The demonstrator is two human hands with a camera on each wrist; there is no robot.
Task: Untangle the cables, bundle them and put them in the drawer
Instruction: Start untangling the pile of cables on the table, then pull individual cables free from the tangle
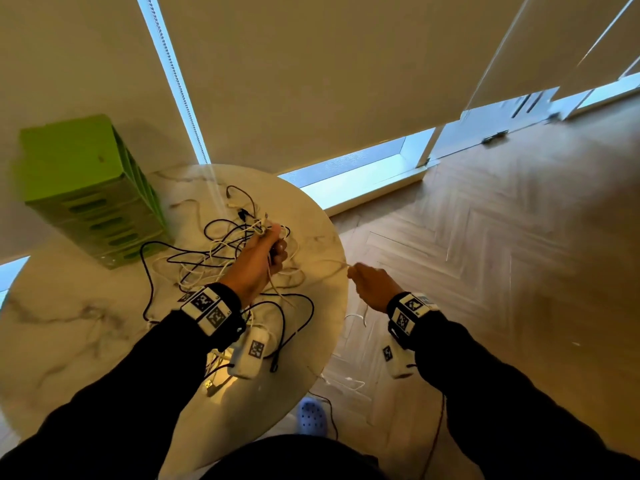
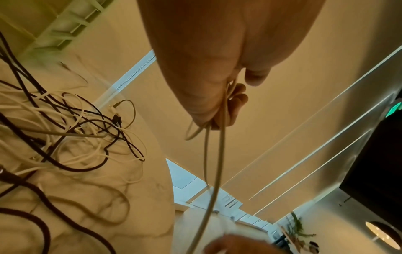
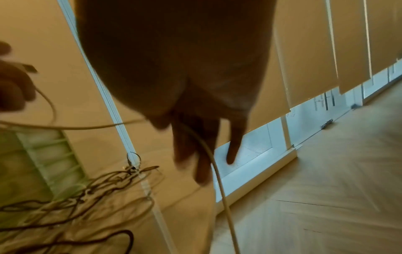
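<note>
Green drawer unit (image 1: 86,188) sits on the table (image 1: 69,341), contents hidden. Left hand (image 1: 258,258) grips a white cable (image 2: 217,154); right hand (image 1: 372,285) pinches it too.

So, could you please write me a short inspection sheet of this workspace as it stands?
Surface: round marble table, by a window with blinds down.
Job's things: tangle of black and white cables on the table; green drawer unit at the far left, drawers look closed.
Clutter: nothing seen beyond the cables.
Hands: left hand grips loops of a white cable above the tangle; right hand holds the same cable past the table edge.
Cables: the white cable runs between the hands; a length hangs below the right hand.
Surroundings: herringbone wood floor; a blue clog under the table.
</note>
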